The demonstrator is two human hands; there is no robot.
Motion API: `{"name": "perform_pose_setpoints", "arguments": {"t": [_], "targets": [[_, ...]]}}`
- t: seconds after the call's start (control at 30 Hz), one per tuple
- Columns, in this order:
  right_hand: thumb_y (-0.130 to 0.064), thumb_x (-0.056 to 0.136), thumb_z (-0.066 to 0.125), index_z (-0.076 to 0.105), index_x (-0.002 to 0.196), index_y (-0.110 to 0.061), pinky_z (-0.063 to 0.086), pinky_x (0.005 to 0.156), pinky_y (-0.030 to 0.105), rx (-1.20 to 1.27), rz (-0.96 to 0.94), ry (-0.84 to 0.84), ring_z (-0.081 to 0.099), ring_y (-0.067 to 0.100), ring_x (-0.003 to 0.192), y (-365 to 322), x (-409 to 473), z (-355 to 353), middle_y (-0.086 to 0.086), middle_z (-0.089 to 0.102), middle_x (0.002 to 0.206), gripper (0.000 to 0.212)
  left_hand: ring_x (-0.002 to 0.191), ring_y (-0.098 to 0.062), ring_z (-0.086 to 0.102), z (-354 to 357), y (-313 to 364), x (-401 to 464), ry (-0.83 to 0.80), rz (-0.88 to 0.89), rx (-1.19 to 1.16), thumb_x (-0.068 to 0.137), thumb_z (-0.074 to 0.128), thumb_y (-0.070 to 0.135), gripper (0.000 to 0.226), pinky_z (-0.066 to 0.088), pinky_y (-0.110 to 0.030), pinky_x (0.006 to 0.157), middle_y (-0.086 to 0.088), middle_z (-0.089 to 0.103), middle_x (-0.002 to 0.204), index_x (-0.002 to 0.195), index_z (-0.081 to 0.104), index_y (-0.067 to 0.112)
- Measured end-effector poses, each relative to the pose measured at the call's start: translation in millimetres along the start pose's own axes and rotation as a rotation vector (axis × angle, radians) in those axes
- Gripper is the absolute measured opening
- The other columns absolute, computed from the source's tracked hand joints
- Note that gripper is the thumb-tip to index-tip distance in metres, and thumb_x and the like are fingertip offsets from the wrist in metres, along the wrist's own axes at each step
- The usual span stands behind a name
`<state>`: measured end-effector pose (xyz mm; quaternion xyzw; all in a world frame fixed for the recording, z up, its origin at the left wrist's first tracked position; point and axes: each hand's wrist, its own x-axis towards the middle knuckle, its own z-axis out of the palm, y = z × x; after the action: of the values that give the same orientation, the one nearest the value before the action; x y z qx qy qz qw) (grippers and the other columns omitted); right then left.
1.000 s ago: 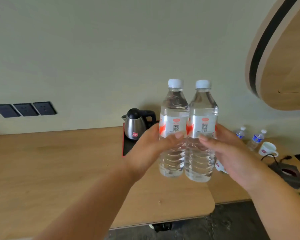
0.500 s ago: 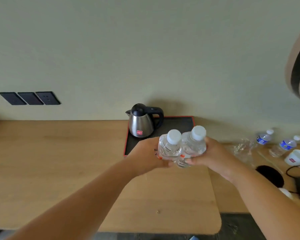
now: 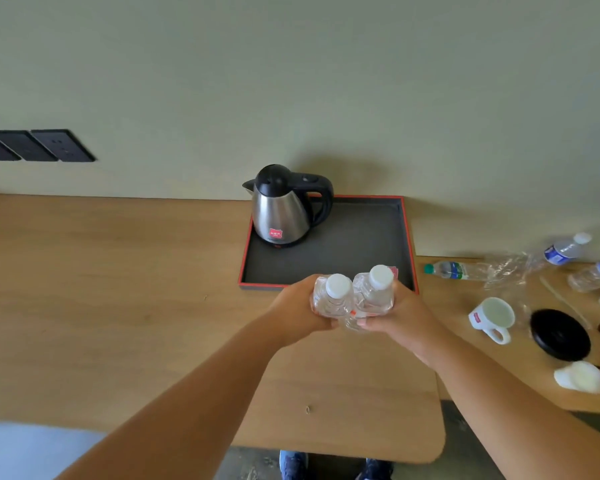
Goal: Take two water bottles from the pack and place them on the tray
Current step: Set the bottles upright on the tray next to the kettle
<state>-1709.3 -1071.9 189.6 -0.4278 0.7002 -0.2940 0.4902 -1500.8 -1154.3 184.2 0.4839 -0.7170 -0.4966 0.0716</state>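
Two clear water bottles with white caps stand side by side between my hands, seen from above. My left hand grips the left bottle. My right hand grips the right bottle. Both bottles hover just in front of the near edge of the dark grey tray with a red rim, toward its right corner. The bottles' lower halves are hidden by my fingers.
A steel kettle with a black handle stands on the tray's back left. To the right on the wooden desk lie several small bottles, crumpled plastic wrap, a white mug and a black round base.
Both hands lowered the two bottles from chest height toward the tray's front edge. My view tilted down, so I now see the caps from above.
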Motion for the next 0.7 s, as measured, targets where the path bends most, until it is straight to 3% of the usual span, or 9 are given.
{"name": "perform_pose_setpoints", "arguments": {"t": [0.07, 0.13, 0.23, 0.37, 0.57, 0.63, 0.7], "targets": [[0.003, 0.073, 0.084, 0.066, 0.123, -0.030, 0.058, 0.096, 0.037, -0.007, 0.018, -0.020, 0.073, 0.014, 0.109, 7.8, 3.7, 3.5, -0.003, 0.078, 0.113, 0.063, 0.081, -0.010, 0.063, 5.6, -5.0, 4.0, -0.024, -0.002, 0.004, 0.069, 0.085, 0.015, 0.045, 0.054, -0.033, 0.076, 0.017, 0.069, 0.092, 0.104, 0.065, 0.036], [0.005, 0.072, 0.083, 0.067, 0.122, -0.031, 0.056, 0.099, 0.041, -0.003, 0.025, -0.019, 0.072, 0.018, 0.111, 15.4, 4.9, 6.2, -0.001, 0.078, 0.114, 0.063, 0.087, -0.019, 0.068, 14.3, -13.6, 6.6, -0.009, -0.028, -0.044, 0.068, 0.083, 0.011, 0.051, 0.060, -0.044, 0.081, 0.010, 0.073, 0.098, 0.113, 0.065, 0.028], [0.008, 0.074, 0.082, 0.067, 0.115, -0.037, 0.056, 0.096, 0.035, 0.011, 0.012, 0.002, 0.073, 0.016, 0.108, 19.0, 7.0, 8.4, -0.002, 0.078, 0.113, 0.063, 0.106, -0.023, 0.073, 21.2, -23.0, 9.4, 0.029, -0.049, -0.114, 0.068, 0.085, 0.017, 0.065, 0.062, -0.050, 0.093, 0.007, 0.077, 0.111, 0.126, 0.062, 0.031], [0.000, 0.074, 0.084, 0.064, 0.124, -0.033, 0.055, 0.090, 0.027, -0.023, 0.020, -0.037, 0.072, 0.013, 0.107, 23.4, 13.1, 8.4, -0.005, 0.077, 0.113, 0.063, 0.103, -0.023, 0.073, 23.3, -30.0, 19.2, 0.011, -0.033, -0.073, 0.068, 0.084, 0.029, 0.060, 0.061, -0.053, 0.092, 0.008, 0.076, 0.107, 0.123, 0.060, 0.035], [-0.003, 0.073, 0.081, 0.062, 0.123, -0.034, 0.057, 0.093, 0.035, -0.049, 0.015, 0.000, 0.072, 0.014, 0.105, 30.6, 8.9, 15.0, -0.006, 0.077, 0.110, 0.061, 0.087, -0.026, 0.067, 24.9, -17.2, 13.2, 0.033, 0.086, -0.042, 0.075, 0.077, 0.011, 0.036, 0.057, -0.039, 0.080, -0.003, 0.074, 0.096, 0.104, 0.064, 0.026], [0.000, 0.074, 0.080, 0.062, 0.123, -0.031, 0.057, 0.088, 0.029, -0.051, 0.019, 0.001, 0.072, 0.015, 0.104, 32.1, 8.0, 17.6, -0.006, 0.077, 0.108, 0.060, 0.075, -0.016, 0.061, 24.2, -16.4, 10.8, 0.033, 0.100, -0.064, 0.073, 0.075, 0.010, 0.031, 0.055, -0.037, 0.072, -0.006, 0.070, 0.089, 0.101, 0.065, 0.019], [0.003, 0.076, 0.078, 0.061, 0.125, -0.030, 0.054, 0.079, 0.013, -0.058, 0.021, -0.013, 0.072, 0.014, 0.105, 28.1, 5.7, 17.5, -0.007, 0.076, 0.109, 0.061, 0.069, -0.010, 0.050, 23.3, -13.9, 12.3, 0.000, 0.103, -0.079, 0.073, 0.073, 0.003, 0.025, 0.047, -0.029, 0.065, -0.004, 0.059, 0.077, 0.094, 0.061, 0.008]]}}
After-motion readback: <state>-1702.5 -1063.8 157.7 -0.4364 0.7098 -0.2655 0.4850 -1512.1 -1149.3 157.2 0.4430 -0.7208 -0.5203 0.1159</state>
